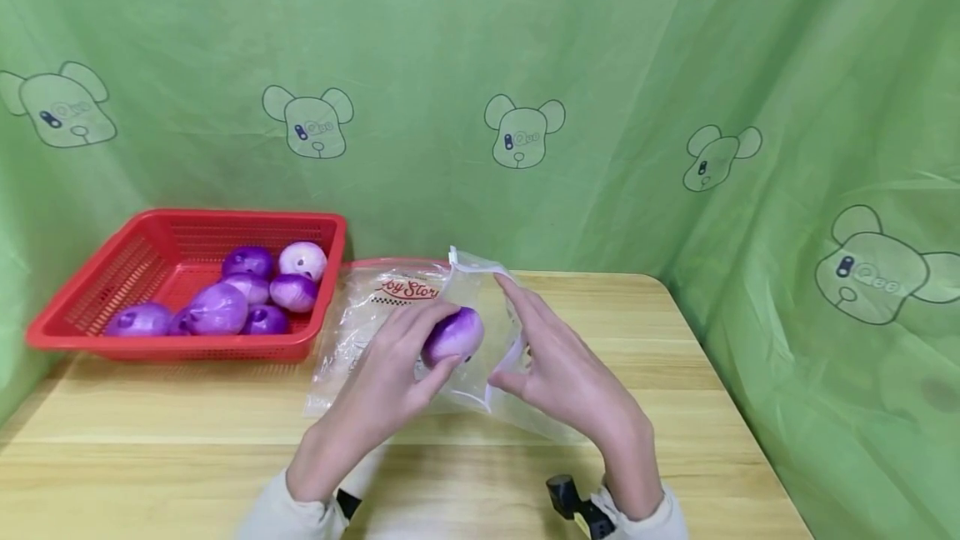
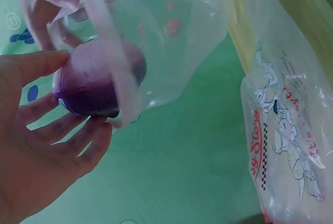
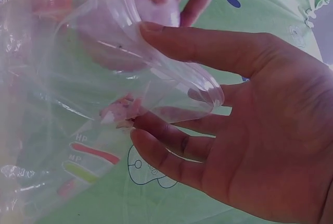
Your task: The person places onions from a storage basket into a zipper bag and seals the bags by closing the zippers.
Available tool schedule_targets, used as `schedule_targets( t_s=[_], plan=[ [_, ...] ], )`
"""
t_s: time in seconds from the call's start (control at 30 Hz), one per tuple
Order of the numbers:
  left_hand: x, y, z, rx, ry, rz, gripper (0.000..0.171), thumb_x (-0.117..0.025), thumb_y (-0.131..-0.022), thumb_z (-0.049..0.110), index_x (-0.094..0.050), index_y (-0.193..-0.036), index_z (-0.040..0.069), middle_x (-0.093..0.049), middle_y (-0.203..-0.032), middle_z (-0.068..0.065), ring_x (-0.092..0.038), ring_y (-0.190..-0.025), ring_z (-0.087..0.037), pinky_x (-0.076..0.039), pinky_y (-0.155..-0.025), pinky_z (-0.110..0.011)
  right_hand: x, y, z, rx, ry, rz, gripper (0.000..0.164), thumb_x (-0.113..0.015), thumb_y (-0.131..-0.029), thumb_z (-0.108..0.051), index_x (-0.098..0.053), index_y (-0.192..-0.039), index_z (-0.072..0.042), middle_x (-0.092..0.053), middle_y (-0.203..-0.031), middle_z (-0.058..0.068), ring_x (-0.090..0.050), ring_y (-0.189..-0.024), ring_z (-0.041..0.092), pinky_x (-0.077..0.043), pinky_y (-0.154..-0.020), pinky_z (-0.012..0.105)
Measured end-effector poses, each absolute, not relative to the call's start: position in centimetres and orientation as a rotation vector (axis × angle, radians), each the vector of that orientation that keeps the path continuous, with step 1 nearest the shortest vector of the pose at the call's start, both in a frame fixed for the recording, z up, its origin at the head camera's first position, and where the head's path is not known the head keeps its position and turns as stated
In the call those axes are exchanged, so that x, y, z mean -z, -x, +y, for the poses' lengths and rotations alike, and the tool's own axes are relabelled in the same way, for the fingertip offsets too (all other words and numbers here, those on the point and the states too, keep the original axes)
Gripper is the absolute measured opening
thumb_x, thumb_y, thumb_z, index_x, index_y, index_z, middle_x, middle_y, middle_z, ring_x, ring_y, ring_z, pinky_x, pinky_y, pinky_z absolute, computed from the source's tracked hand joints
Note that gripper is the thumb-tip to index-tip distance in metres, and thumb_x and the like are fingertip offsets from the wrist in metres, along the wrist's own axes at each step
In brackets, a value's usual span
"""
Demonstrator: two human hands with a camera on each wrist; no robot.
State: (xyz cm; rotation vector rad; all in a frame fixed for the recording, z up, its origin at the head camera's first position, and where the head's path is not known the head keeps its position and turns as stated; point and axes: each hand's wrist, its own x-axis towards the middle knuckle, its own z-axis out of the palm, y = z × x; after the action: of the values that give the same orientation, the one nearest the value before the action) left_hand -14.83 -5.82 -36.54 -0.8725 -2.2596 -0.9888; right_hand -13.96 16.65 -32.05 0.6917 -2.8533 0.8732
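Observation:
My left hand point(image 1: 386, 361) holds a purple and white onion point(image 1: 461, 333) between thumb and fingers. The onion is at the mouth of a clear zip bag point(image 3: 47, 94), and in the left wrist view the bag's rim crosses in front of it, with one side behind the plastic. My right hand point(image 1: 573, 361) holds the bag's mouth from the right, thumb at one lip and the other fingers spread along the opposite side. The mouth gapes toward the left hand. Small coloured prints show on the bag near the right fingertips.
To the left stands a red plastic basket point(image 1: 202, 347) with several purple onions point(image 1: 217, 309). Another clear bag point(image 1: 356, 332) with red lettering lies flat on the wooden table point(image 1: 652, 457), partly behind the left hand. A green curtain point(image 1: 420, 40) encloses the table's back and sides.

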Motion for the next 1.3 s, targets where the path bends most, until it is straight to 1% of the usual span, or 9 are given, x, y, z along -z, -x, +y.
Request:
schedule_targets(
  t_s=[0.17,0.33,0.47,0.57,0.67,0.87,1.0,1.13,1.3],
  plan=[
    [36.87,14.93,-5.69,0.939,0.866,-2.313,0.055,-0.079,-0.084,0.016,-0.058,-0.133,0.005,-0.057,-0.138,-0.013,-0.053,-0.128,-0.029,-0.044,-0.107,-0.045,31.86,13.78,16.78,-0.872,-0.699,-2.850,0.115,-0.086,-0.078,-0.018,-0.007,-0.160,-0.031,-0.023,-0.163,0.007,-0.037,-0.142,0.030,-0.038,-0.110,0.051],
    [36.94,14.90,-5.77,0.895,0.837,-2.362,0.058,-0.079,-0.085,0.017,-0.055,-0.136,0.006,-0.055,-0.141,-0.012,-0.051,-0.130,-0.031,-0.040,-0.108,-0.051,31.67,13.76,16.84,-0.862,-0.690,-2.824,0.102,-0.078,-0.084,-0.044,-0.012,-0.160,-0.029,-0.022,-0.163,0.002,-0.031,-0.146,0.027,-0.035,-0.112,0.053],
    [37.03,14.92,-5.74,0.854,0.839,-2.372,0.053,-0.079,-0.084,0.016,-0.058,-0.132,0.006,-0.061,-0.134,-0.011,-0.056,-0.125,-0.032,-0.044,-0.104,-0.053,31.59,13.87,16.78,-0.848,-0.653,-2.748,0.077,-0.063,-0.096,-0.046,-0.023,-0.159,-0.026,-0.042,-0.153,0.001,-0.064,-0.105,0.016,-0.054,-0.091,0.040],
    [37.14,14.88,-5.53,0.823,0.858,-2.413,0.046,-0.077,-0.086,0.018,-0.062,-0.128,0.007,-0.067,-0.125,-0.008,-0.061,-0.118,-0.029,-0.047,-0.098,-0.051,31.58,13.97,16.71,-0.801,-0.618,-2.678,0.065,-0.061,-0.099,-0.029,-0.031,-0.157,-0.022,-0.052,-0.143,0.004,-0.055,-0.068,0.006,-0.053,-0.066,0.029],
    [37.30,14.77,-5.27,0.807,0.885,-2.487,0.039,-0.072,-0.091,0.022,-0.063,-0.127,0.009,-0.071,-0.118,-0.004,-0.065,-0.112,-0.024,-0.046,-0.098,-0.050,31.61,14.04,16.69,-0.746,-0.567,-2.624,0.065,-0.061,-0.095,-0.013,-0.035,-0.155,-0.018,-0.054,-0.142,0.008,-0.052,-0.065,0.007,-0.050,-0.062,0.027],
    [37.62,14.72,-4.88,0.757,0.862,-2.535,0.025,-0.063,-0.098,0.024,-0.068,-0.118,0.009,-0.072,-0.114,-0.003,-0.065,-0.110,-0.021,-0.041,-0.102,-0.055,31.63,14.12,16.73,-0.664,-0.458,-2.520,0.069,-0.059,-0.085,0.008,-0.043,-0.150,-0.011,-0.053,-0.144,0.014,-0.055,-0.068,0.019,-0.050,-0.062,0.033],
    [37.41,14.77,-4.81,0.742,0.818,-2.497,0.020,-0.060,-0.100,0.023,-0.070,-0.111,0.010,-0.072,-0.108,-0.003,-0.066,-0.108,-0.022,-0.040,-0.100,-0.055,31.58,14.03,16.66,-0.613,-0.416,-2.445,0.073,-0.059,-0.080,0.016,-0.046,-0.148,-0.008,-0.051,-0.147,0.014,-0.064,-0.095,0.033,-0.054,-0.077,0.044],
    [37.13,14.72,-4.93,0.763,0.804,-2.489,0.020,-0.059,-0.100,0.022,-0.070,-0.112,0.010,-0.072,-0.112,-0.004,-0.064,-0.112,-0.023,-0.039,-0.102,-0.053,31.52,13.97,16.54,-0.609,-0.419,-2.413,0.077,-0.061,-0.079,0.018,-0.047,-0.148,-0.010,-0.052,-0.146,0.014,-0.058,-0.120,0.038,-0.050,-0.093,0.053],
    [36.98,14.69,-5.23,0.786,0.856,-2.452,0.022,-0.059,-0.101,0.022,-0.070,-0.115,0.009,-0.070,-0.118,-0.006,-0.063,-0.116,-0.023,-0.042,-0.103,-0.051,31.68,14.17,16.57,-0.625,-0.416,-2.432,0.076,-0.062,-0.080,0.016,-0.044,-0.150,-0.010,-0.050,-0.148,0.015,-0.062,-0.110,0.037,-0.054,-0.085,0.048]
  ],
)
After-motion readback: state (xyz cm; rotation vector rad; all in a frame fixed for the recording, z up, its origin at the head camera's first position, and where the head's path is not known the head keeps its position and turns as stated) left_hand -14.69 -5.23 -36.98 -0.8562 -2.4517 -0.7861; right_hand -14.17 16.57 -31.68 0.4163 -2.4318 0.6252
